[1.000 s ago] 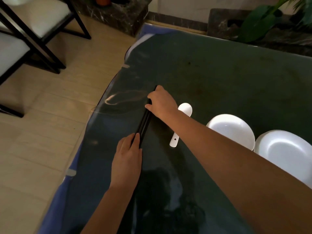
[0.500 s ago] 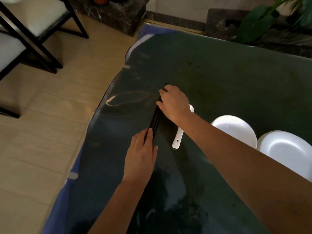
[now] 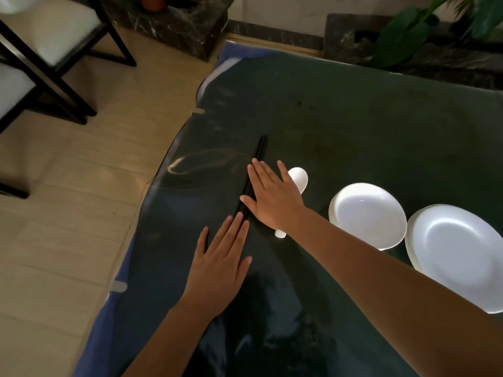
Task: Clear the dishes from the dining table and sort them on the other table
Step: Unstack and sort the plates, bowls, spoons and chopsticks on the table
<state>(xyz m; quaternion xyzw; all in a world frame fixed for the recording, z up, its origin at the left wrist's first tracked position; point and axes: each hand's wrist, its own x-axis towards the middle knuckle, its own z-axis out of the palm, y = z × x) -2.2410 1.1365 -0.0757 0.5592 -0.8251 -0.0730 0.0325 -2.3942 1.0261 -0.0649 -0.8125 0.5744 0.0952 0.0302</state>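
Note:
Black chopsticks (image 3: 260, 149) lie in a bundle on the dark glass-topped table (image 3: 353, 126), pointing away from me. My right hand (image 3: 272, 197) is flat and spread, its thumb side resting over the chopsticks' middle. My left hand (image 3: 223, 259) is flat too, fingertips at the chopsticks' near end. A white spoon (image 3: 298, 178) lies just right of the chopsticks, partly under my right hand. Two stacks of white dishes stand to the right: a smaller stack (image 3: 367, 213) and a larger one (image 3: 457, 254).
The table's left edge runs beside a tiled floor (image 3: 68, 213). Black-framed chairs with white seats (image 3: 49, 36) stand at the far left. A dark marble ledge with green plants (image 3: 408, 42) lies behind the table.
Both hands have opened flat; before, the right hand was closed on the chopsticks' far part. The chopsticks' far tips are now uncovered.

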